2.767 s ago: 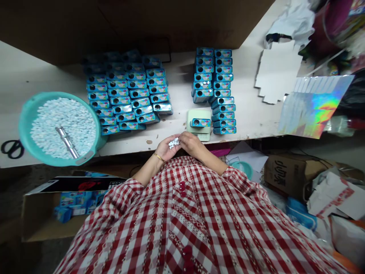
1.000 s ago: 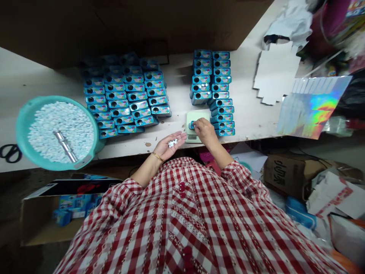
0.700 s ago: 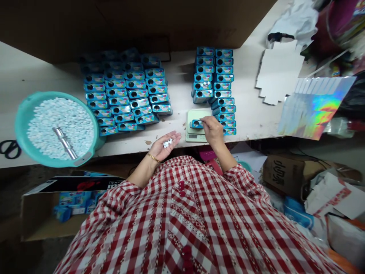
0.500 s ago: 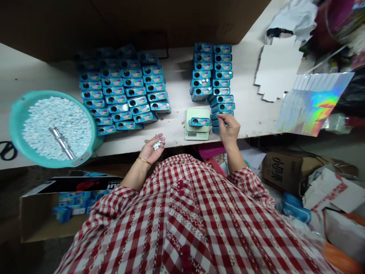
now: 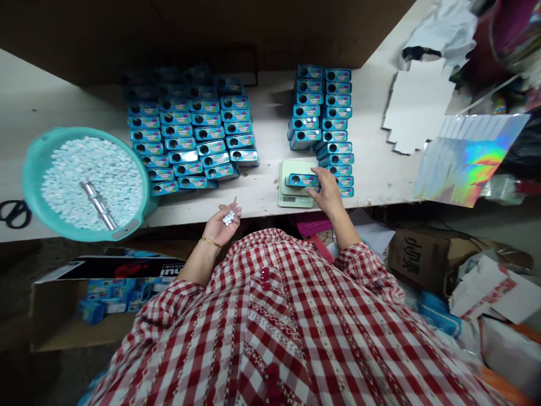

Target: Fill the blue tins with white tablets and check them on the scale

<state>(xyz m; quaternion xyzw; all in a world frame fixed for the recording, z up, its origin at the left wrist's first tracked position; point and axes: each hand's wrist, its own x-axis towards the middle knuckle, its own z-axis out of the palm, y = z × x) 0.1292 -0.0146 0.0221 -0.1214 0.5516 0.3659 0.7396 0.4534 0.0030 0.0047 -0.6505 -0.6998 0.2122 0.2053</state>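
My left hand (image 5: 216,230) is turned palm up near the table's front edge, cupped around a small heap of white candies (image 5: 229,217). My right hand (image 5: 331,195) has its thumb and fingers on the right end of a small blue tin (image 5: 301,180) with a dark round opening at its left end. That tin lies on a pale green kitchen scale (image 5: 301,201). Just right of the hand stands a column of similar blue tins (image 5: 340,158); a few tins farther back have white candies on top.
A turquoise basin (image 5: 31,186) full of white candies, with a metal tube (image 5: 98,206) in it, sits at the left. Rows of blue tins (image 5: 194,135) stand beside it. Black scissors (image 5: 16,214) lie at the far left; white cut card (image 5: 416,104) and a holographic sheet (image 5: 465,160) lie right.
My right hand has moved left from the tin column to the tin on the scale and taken hold of its right end. My left hand still holds the candies. The view has shifted slightly.
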